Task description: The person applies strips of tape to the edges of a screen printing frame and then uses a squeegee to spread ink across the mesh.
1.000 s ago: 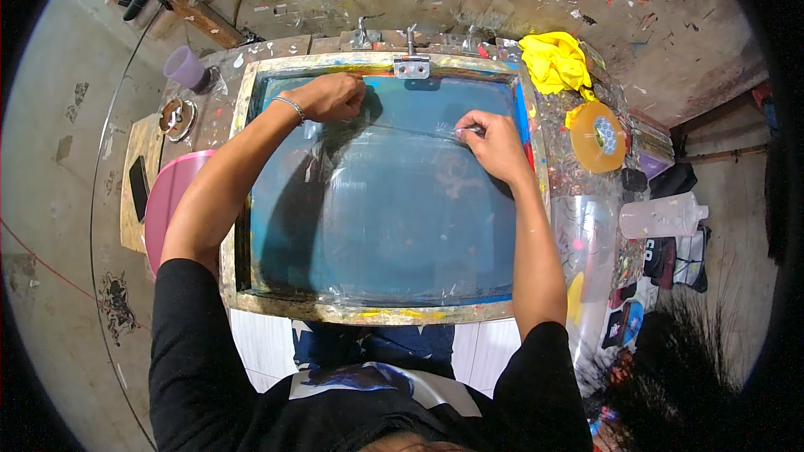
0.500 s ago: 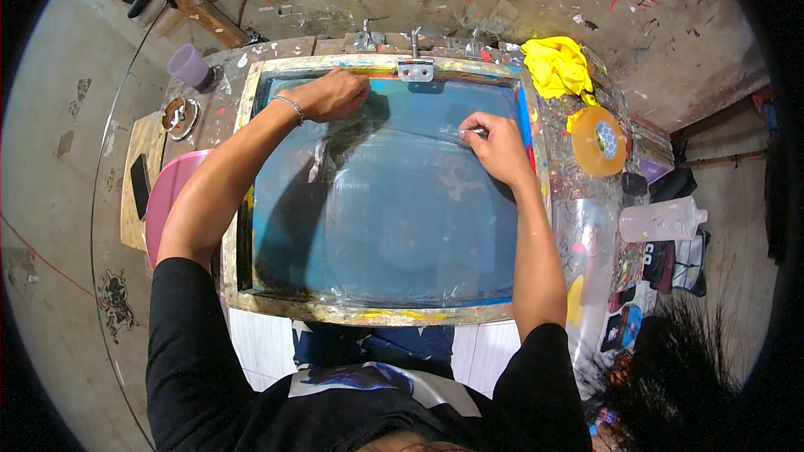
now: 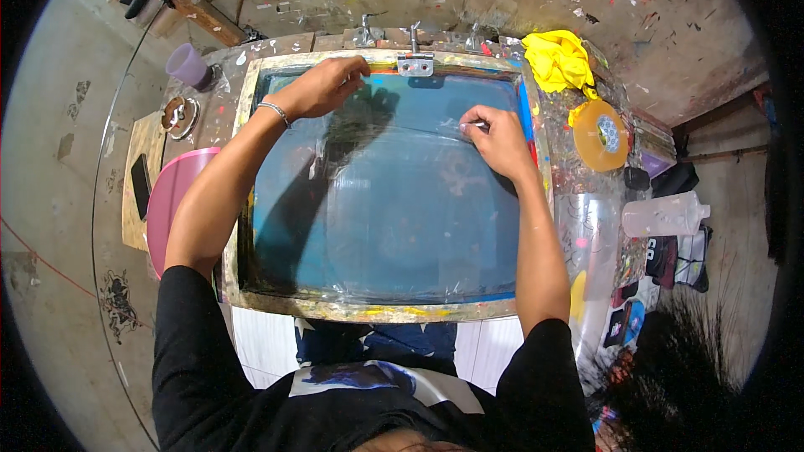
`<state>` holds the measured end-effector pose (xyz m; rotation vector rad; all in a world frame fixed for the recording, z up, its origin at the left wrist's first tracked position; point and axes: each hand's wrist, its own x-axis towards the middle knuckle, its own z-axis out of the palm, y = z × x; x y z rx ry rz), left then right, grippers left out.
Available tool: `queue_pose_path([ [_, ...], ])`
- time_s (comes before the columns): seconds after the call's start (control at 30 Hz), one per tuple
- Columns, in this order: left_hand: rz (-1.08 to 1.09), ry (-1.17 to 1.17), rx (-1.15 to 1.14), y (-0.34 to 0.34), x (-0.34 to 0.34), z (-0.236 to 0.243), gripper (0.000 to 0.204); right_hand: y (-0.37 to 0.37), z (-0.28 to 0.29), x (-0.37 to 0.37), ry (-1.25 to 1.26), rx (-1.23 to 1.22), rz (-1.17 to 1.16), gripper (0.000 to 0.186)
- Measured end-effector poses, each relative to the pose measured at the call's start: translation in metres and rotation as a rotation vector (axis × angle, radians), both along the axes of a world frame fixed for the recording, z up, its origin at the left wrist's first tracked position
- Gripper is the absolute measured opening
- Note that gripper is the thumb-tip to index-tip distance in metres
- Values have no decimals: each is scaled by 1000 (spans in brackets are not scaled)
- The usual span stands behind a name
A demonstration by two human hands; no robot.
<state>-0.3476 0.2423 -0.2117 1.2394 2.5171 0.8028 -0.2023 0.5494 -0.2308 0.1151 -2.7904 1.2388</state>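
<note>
A screen printing frame [image 3: 243,117] with a wooden border lies before me, its blue-grey mesh [image 3: 402,218] facing up. Over its far left part hovers my left hand [image 3: 322,88], fingers loosely bent and apart, near the far rail, with nothing visible in them. On the right side of the mesh, my right hand [image 3: 496,138] pinches a small thin light-coloured piece [image 3: 480,125]; its exact kind cannot be made out. Beside those fingertips, a thin line, like the edge of clear film or tape, runs leftward across the mesh. A metal hinge clamp [image 3: 415,65] grips the far rail.
Right of the frame are a yellow cloth [image 3: 557,63], a tape roll [image 3: 601,136] and a translucent bottle [image 3: 666,216]. To the left are a purple cup [image 3: 188,65], an ashtray [image 3: 180,117], a phone [image 3: 140,187] and a pink rounded object [image 3: 172,209] beneath my forearm.
My left hand has shifted slightly left and toward the far rail, its fingers loosening from a closed shape. My right hand stays nearly in place, still pinching the thin piece.
</note>
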Motion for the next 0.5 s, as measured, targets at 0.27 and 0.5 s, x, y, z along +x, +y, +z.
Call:
queue_pose_path([
  [0.27,61,7,-341,-5,-1,-18,61,0,4,0,22,17,7,12],
  [0.5,-19,223,-51,-19,20,-36,15,3,14,4,2,59,30,13],
])
